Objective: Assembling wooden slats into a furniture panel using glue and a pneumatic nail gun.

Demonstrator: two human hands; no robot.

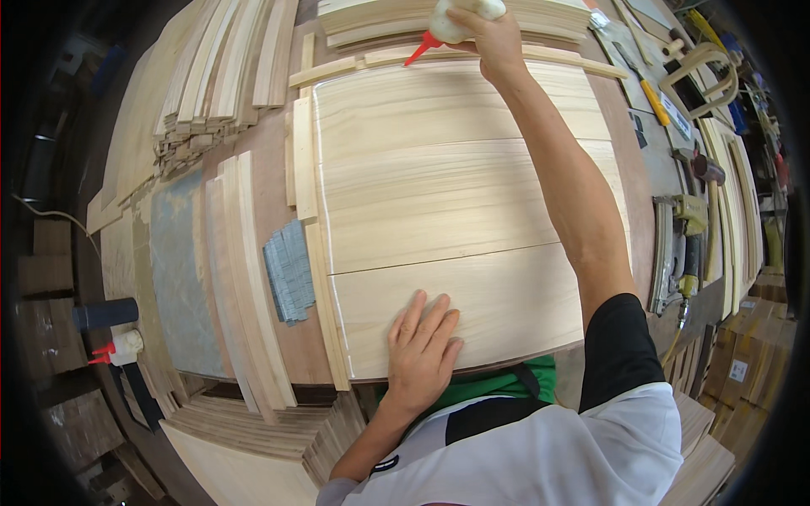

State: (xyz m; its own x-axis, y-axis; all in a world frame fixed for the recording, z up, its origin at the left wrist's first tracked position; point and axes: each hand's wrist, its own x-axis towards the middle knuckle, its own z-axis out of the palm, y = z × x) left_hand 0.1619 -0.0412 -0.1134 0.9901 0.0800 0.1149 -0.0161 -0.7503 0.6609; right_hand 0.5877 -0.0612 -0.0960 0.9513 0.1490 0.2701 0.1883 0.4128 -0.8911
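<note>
Rn R hand (496, 42) grips a white squeeze bottle (451, 24) w/ red nozzle (424, 48) slanting down by the far edge of the 3-board wood panel (447, 190); can't tell if tip touches. L hand (422, 350) lies flat, fingers slightly spread, on panel's nearest board. Panel's on the counter (302, 361), white bead (321, 185) along its L edge, grey strips (288, 271) nearby

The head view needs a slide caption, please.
Left hand rests on pale boards, white line down one edge; right hand holds red-tipped bottle.
</note>
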